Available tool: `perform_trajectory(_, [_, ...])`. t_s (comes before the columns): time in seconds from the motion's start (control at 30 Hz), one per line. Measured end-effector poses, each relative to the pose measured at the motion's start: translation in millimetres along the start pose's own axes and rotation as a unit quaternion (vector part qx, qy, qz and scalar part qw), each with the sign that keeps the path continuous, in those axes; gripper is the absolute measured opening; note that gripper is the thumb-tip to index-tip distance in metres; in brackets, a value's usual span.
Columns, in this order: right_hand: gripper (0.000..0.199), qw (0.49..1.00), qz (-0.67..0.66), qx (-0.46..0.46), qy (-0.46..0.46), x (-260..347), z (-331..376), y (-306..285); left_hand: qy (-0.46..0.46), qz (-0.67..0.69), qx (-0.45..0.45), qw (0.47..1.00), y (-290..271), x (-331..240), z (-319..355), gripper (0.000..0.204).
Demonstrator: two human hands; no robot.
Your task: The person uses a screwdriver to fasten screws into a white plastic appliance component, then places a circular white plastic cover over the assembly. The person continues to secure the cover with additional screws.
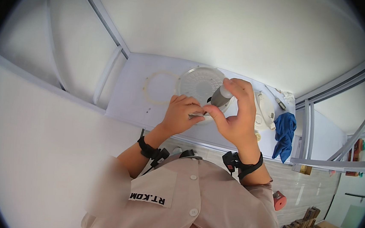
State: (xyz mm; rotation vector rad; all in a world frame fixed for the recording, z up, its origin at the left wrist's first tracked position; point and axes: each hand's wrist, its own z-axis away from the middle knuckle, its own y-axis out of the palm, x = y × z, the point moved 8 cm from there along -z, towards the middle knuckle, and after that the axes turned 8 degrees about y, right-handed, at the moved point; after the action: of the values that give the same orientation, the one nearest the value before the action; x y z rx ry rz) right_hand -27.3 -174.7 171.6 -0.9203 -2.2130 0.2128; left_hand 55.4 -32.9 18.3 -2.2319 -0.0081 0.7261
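Observation:
My right hand [239,118] is wrapped round a grey rounded cylinder [221,96] with a paler top end and a dark part at its lower end. It is held tilted above the table; its exact kind is not plain. My left hand [181,115] has its fingertips pinched on a thin, shiny, clear-looking piece [197,113], close to the right thumb. Under and beyond both hands lies a round translucent ribbed disc [198,82] with a raised rim. The hands partly hide its near side.
Left of the disc lies a pale yellow ring [146,92], with tiny dark bits [148,110] nearer me. To the right are a white curved housing [265,112], a slim grey-handled tool [281,104], a blue cloth [285,131] and a small yellowish round piece [258,137].

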Motion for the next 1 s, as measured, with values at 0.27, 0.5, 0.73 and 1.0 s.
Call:
perform_trajectory(0.27, [0.070,0.991,-0.054,0.085,0.089,-15.3,12.6,9.6,-0.147,0.094,-0.089,0.981,-31.0,31.6,-3.7,0.034])
perform_trajectory(0.5, [0.078,0.991,-0.077,0.088,0.065,-7.0,13.4,7.3,-0.149,-0.047,-0.072,0.985,-30.9,52.6,-9.6,0.023])
perform_trajectory(0.73, [0.076,0.993,-0.093,0.046,0.064,-12.5,20.2,-7.9,-0.138,-0.068,-0.048,0.987,-29.4,50.8,-13.6,0.013])
perform_trajectory(1.0, [0.079,0.980,-0.173,-0.059,0.075,-21.6,28.9,-25.5,-0.109,0.030,-0.095,0.989,-36.3,36.0,-7.0,0.009])
